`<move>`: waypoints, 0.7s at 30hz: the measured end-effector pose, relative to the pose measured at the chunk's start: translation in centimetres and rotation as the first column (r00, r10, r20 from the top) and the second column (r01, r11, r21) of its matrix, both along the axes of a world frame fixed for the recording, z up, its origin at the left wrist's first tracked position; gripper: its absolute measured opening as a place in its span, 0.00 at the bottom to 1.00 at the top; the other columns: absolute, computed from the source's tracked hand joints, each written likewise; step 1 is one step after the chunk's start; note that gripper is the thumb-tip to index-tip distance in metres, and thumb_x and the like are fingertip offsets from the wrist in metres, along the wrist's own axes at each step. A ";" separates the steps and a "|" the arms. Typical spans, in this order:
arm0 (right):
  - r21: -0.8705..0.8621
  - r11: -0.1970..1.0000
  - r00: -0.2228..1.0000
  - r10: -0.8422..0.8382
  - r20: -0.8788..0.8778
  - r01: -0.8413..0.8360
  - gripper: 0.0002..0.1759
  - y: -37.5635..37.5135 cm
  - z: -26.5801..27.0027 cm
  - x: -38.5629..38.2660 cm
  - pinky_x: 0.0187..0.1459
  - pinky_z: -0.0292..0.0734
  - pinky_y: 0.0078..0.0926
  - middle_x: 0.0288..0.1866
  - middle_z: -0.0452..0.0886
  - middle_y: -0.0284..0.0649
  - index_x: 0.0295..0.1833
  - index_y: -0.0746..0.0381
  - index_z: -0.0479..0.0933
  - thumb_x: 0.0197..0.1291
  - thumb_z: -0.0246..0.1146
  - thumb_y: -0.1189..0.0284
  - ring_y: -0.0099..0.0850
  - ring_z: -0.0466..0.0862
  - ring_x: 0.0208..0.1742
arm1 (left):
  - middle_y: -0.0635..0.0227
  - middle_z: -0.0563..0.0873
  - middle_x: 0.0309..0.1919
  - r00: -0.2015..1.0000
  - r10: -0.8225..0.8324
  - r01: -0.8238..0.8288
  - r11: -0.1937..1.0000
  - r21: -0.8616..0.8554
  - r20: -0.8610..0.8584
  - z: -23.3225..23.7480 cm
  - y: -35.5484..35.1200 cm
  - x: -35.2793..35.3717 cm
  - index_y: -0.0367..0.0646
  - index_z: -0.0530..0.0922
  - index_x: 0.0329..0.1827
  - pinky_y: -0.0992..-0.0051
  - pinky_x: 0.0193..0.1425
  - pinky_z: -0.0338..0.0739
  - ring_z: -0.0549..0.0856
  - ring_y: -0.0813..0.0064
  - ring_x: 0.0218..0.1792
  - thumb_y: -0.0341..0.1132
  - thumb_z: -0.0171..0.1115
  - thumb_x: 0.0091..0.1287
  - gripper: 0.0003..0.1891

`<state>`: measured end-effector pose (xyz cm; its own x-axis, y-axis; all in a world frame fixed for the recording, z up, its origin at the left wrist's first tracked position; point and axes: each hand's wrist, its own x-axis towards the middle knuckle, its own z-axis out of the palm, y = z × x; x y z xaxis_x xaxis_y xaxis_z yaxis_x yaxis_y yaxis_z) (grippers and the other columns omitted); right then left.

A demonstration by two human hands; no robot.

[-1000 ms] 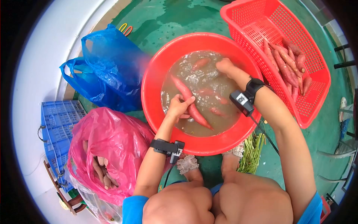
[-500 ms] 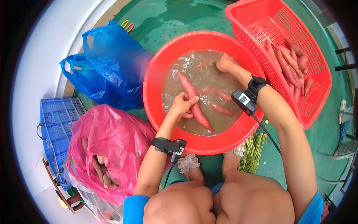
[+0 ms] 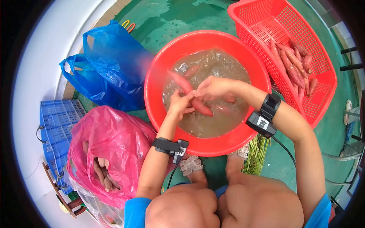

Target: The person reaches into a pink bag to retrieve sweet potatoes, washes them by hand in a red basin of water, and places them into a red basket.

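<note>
A long red sweet potato [image 3: 201, 108] lies tilted over the muddy water in a round red basin [image 3: 207, 147]. Fingers and thumb of my left hand [image 3: 181, 103] are closed round its middle. My right hand [image 3: 213, 88] meets it there, its fingers pinched together against the sweet potato beside the left thumb; whether they grip it or just touch it is hidden. Other sweet potatoes [image 3: 191, 70] show partly under the water.
A red perforated basket [image 3: 323, 99] holding several sweet potatoes is at the upper right. Left stand a blue plastic bag [image 3: 114, 57], a pink bag [image 3: 118, 133] with more roots, and a blue crate [image 3: 57, 129]. Green stalks [image 3: 256, 155] lie below the basin.
My right hand has come out of the water at the basin's far side and moved left and nearer, to the held sweet potato. The sweet potato has shifted slightly in my left hand.
</note>
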<state>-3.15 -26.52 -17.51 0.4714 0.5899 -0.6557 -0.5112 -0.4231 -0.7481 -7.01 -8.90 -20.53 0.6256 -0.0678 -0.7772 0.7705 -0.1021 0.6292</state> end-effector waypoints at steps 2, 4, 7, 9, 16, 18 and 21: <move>-0.093 0.993 0.965 -0.044 0.260 0.070 0.12 -0.6 -1.3 0.7 0.40 0.73 0.28 0.34 0.80 0.39 0.39 0.65 0.76 0.55 0.54 0.68 0.27 0.78 0.36 | 0.58 0.76 0.42 0.994 0.085 -0.082 0.996 -0.047 0.067 0.1 0.2 0.0 0.42 0.59 0.52 0.64 0.39 0.78 0.81 0.62 0.37 0.38 0.63 0.55 0.27; -0.188 0.943 0.802 -0.118 0.586 0.276 0.10 -2.1 -4.4 2.1 0.33 0.72 0.26 0.24 0.79 0.38 0.30 0.65 0.78 0.50 0.55 0.69 0.25 0.77 0.28 | 0.57 0.75 0.43 0.988 0.122 -0.117 0.991 -0.057 0.099 0.5 0.2 0.1 0.42 0.59 0.53 0.63 0.40 0.78 0.80 0.62 0.39 0.38 0.64 0.55 0.27; -0.571 0.665 0.717 0.074 0.693 0.482 0.13 -5.2 -9.4 4.8 0.42 0.74 0.33 0.31 0.80 0.49 0.35 0.64 0.79 0.47 0.55 0.68 0.38 0.81 0.34 | 0.56 0.75 0.44 0.978 0.161 -0.155 0.986 -0.052 0.135 1.0 0.3 0.3 0.40 0.58 0.55 0.62 0.42 0.77 0.79 0.60 0.41 0.37 0.64 0.54 0.30; -0.610 0.632 0.781 0.011 0.624 0.478 0.16 -6.5 -9.4 5.3 0.47 0.72 0.33 0.42 0.75 0.52 0.42 0.65 0.76 0.48 0.54 0.68 0.43 0.78 0.41 | 0.55 0.75 0.44 0.976 0.166 -0.163 0.986 -0.035 0.141 1.0 0.3 0.4 0.38 0.58 0.58 0.63 0.42 0.78 0.79 0.60 0.42 0.37 0.64 0.53 0.32; 0.064 0.914 0.898 -0.379 -0.223 0.402 0.10 -0.7 -1.7 2.3 0.21 0.71 0.24 0.28 0.79 0.42 0.34 0.65 0.76 0.54 0.54 0.71 0.27 0.76 0.22 | 0.54 0.76 0.41 0.971 0.192 -0.193 0.981 -0.006 0.140 1.0 0.0 0.4 0.38 0.59 0.53 0.65 0.39 0.79 0.80 0.63 0.38 0.39 0.65 0.53 0.30; 0.062 0.985 0.987 -0.160 0.030 0.158 0.12 0.4 1.0 0.5 0.24 0.73 0.25 0.25 0.79 0.39 0.33 0.67 0.76 0.54 0.54 0.69 0.26 0.78 0.24 | 0.55 0.76 0.40 0.971 0.192 -0.191 0.981 -0.020 0.144 1.5 0.1 0.6 0.40 0.60 0.51 0.65 0.37 0.78 0.81 0.64 0.36 0.40 0.65 0.53 0.28; 0.138 0.989 0.967 -0.089 0.240 0.057 0.15 0.6 -0.4 -1.1 0.31 0.75 0.31 0.28 0.79 0.43 0.37 0.69 0.74 0.52 0.56 0.66 0.34 0.80 0.29 | 0.59 0.78 0.34 0.944 0.259 -0.255 0.966 -0.045 0.205 2.0 0.1 0.7 0.39 0.63 0.47 0.69 0.33 0.79 0.82 0.65 0.31 0.41 0.66 0.53 0.26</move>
<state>-4.25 -25.95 -17.88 0.6531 0.6195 -0.4355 -0.3316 -0.2832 -0.8999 -6.34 -8.84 -18.51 0.7710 0.1037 -0.6283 0.6212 0.0948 0.7779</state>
